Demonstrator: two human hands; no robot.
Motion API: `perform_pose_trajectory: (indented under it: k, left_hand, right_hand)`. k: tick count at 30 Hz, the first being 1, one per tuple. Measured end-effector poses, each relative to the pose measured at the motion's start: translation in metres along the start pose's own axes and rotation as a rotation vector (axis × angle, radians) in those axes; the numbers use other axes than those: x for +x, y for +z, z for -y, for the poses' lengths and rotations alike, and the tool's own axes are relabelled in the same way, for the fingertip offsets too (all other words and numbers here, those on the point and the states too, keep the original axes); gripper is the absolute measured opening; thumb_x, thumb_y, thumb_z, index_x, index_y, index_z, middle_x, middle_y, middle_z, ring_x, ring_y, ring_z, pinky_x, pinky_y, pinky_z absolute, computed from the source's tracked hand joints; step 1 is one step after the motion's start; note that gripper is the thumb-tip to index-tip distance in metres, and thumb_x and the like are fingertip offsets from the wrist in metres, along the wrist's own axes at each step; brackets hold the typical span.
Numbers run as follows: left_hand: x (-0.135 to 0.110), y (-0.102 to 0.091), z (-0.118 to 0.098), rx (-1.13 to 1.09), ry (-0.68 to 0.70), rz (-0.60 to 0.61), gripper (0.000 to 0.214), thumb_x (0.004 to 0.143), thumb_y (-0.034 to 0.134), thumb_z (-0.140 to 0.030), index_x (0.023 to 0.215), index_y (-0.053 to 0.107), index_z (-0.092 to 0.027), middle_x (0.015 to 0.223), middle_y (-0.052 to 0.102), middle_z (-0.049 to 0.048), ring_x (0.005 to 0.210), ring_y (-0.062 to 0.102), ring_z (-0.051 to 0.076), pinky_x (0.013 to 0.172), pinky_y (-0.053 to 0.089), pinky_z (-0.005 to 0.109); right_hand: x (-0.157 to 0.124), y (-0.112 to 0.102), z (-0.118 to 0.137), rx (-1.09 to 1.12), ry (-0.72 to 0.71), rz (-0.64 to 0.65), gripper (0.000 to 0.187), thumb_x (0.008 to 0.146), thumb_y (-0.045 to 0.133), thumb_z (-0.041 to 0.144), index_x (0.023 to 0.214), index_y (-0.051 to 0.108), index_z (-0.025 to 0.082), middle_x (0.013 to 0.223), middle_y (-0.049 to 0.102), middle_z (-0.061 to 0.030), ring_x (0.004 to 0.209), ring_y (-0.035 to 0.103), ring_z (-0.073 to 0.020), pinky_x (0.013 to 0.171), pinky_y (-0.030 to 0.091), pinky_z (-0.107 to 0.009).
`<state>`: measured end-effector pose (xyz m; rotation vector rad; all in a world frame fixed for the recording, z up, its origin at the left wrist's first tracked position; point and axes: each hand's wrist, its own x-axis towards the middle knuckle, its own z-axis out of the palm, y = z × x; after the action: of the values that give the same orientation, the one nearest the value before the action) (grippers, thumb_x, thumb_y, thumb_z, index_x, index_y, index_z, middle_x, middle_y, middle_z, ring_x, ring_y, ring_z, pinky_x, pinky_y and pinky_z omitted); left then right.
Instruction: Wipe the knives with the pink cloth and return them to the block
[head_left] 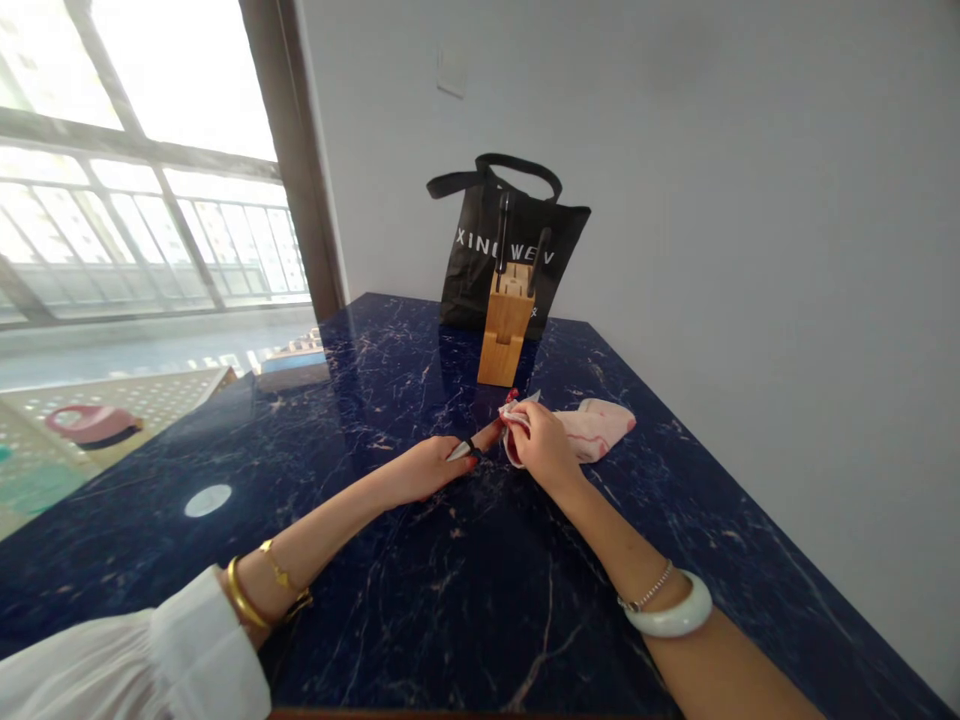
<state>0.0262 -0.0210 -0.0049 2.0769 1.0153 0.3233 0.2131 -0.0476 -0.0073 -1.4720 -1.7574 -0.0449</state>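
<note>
My left hand [435, 468] is closed around the silver-and-black handle of a small bladed tool [460, 451]; its exact kind is partly hidden by my fingers. A pale pointed tip shows just past my right hand. My right hand [541, 445] pinches a pink-and-white cloth [598, 430] at the tool's far end, and the rest of the cloth lies on the table to the right. A small red spot shows by the fingertips, too small to name. Just beyond my hands stands a wooden knife block [504, 335] with two black-handled knives [502, 235] upright in it.
A black tote bag [469, 275] with white letters stands behind the block, near the wall. The dark blue marbled table [450, 620] carries a white round disc [208, 500] at left. Past its left edge are a pink-handled item [94, 425] and a window [150, 190].
</note>
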Motion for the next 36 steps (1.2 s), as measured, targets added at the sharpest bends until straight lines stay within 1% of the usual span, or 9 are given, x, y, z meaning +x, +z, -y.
perform_pose_trajectory:
  k: [5, 8, 11, 17, 19, 22, 25, 31, 36]
  left_hand:
    - [0.003, 0.001, 0.001, 0.077, 0.009, -0.045, 0.027, 0.075, 0.042, -0.044, 0.068, 0.047, -0.017, 0.055, 0.048, -0.0032, 0.049, 0.044, 0.011, 0.046, 0.028, 0.020]
    - [0.005, 0.002, 0.002, 0.085, 0.028, -0.060, 0.026, 0.074, 0.043, -0.042, 0.070, 0.048, -0.017, 0.057, 0.050, -0.0029, 0.051, 0.045, 0.011, 0.048, 0.030, 0.020]
    - [0.003, 0.002, 0.002, 0.087, 0.005, -0.044, 0.027, 0.074, 0.043, -0.044, 0.069, 0.047, -0.018, 0.055, 0.049, -0.0033, 0.047, 0.045, 0.010, 0.045, 0.029, 0.019]
    - [-0.004, 0.000, -0.002, 0.009, -0.024, 0.038, 0.030, 0.076, 0.041, -0.048, 0.075, 0.047, -0.018, 0.052, 0.043, -0.0047, 0.036, 0.040, 0.008, 0.035, 0.026, 0.018]
    - [-0.005, 0.000, -0.004, -0.012, -0.051, 0.053, 0.032, 0.075, 0.041, -0.050, 0.077, 0.048, -0.019, 0.050, 0.040, -0.0057, 0.033, 0.037, 0.007, 0.031, 0.024, 0.017]
    - [-0.008, -0.002, -0.006, -0.055, -0.063, 0.063, 0.034, 0.074, 0.042, -0.052, 0.079, 0.049, -0.019, 0.048, 0.037, -0.0068, 0.031, 0.033, 0.006, 0.029, 0.022, 0.017]
    - [-0.009, -0.004, -0.008, -0.114, -0.081, 0.081, 0.038, 0.075, 0.041, -0.053, 0.084, 0.052, -0.019, 0.045, 0.034, -0.0079, 0.029, 0.030, 0.006, 0.027, 0.021, 0.017]
    - [-0.007, -0.004, -0.009, -0.180, -0.111, 0.070, 0.038, 0.074, 0.041, -0.054, 0.080, 0.050, -0.018, 0.040, 0.033, -0.0091, 0.026, 0.029, 0.005, 0.026, 0.021, 0.017]
    - [-0.005, -0.002, -0.005, -0.187, -0.098, 0.054, 0.033, 0.075, 0.042, -0.051, 0.076, 0.045, -0.018, 0.038, 0.034, -0.0095, 0.025, 0.031, 0.006, 0.026, 0.020, 0.016]
  right_hand:
    - [-0.009, 0.008, 0.024, 0.073, -0.153, 0.095, 0.010, 0.081, 0.045, 0.015, 0.087, 0.051, 0.018, 0.087, 0.056, -0.0056, 0.086, 0.051, -0.0164, 0.079, 0.040, -0.028]
    - [-0.009, 0.010, 0.030, 0.066, -0.174, 0.106, 0.012, 0.081, 0.044, 0.016, 0.090, 0.052, 0.018, 0.087, 0.055, -0.0054, 0.087, 0.051, -0.0168, 0.080, 0.040, -0.029]
    - [-0.003, 0.007, 0.014, 0.034, -0.131, 0.048, 0.012, 0.081, 0.044, 0.017, 0.089, 0.053, 0.018, 0.087, 0.056, -0.0062, 0.086, 0.051, -0.0177, 0.080, 0.040, -0.030]
    - [0.011, -0.009, -0.041, -0.043, 0.065, -0.153, 0.012, 0.077, 0.044, 0.019, 0.088, 0.049, 0.017, 0.088, 0.057, -0.0095, 0.085, 0.053, -0.0217, 0.078, 0.041, -0.036]
    - [0.012, -0.012, -0.051, -0.043, 0.133, -0.199, 0.015, 0.077, 0.041, 0.019, 0.091, 0.047, 0.016, 0.090, 0.057, -0.0107, 0.086, 0.053, -0.0222, 0.077, 0.041, -0.037]
    - [0.012, -0.013, -0.053, -0.016, 0.175, -0.219, 0.017, 0.077, 0.040, 0.020, 0.094, 0.045, 0.016, 0.092, 0.056, -0.0115, 0.087, 0.054, -0.0223, 0.076, 0.041, -0.036]
    - [0.009, -0.009, -0.042, 0.010, 0.125, -0.167, 0.016, 0.078, 0.042, 0.019, 0.093, 0.044, 0.017, 0.092, 0.056, -0.0109, 0.087, 0.054, -0.0216, 0.075, 0.041, -0.035]
    - [-0.005, 0.003, 0.007, 0.079, -0.105, 0.102, 0.009, 0.079, 0.043, 0.013, 0.085, 0.048, 0.019, 0.087, 0.057, -0.0053, 0.084, 0.053, -0.0165, 0.078, 0.040, -0.030]
    - [-0.013, 0.008, 0.035, 0.105, -0.177, 0.147, 0.011, 0.079, 0.044, 0.014, 0.088, 0.049, 0.018, 0.088, 0.057, -0.0056, 0.088, 0.051, -0.0170, 0.081, 0.039, -0.031]
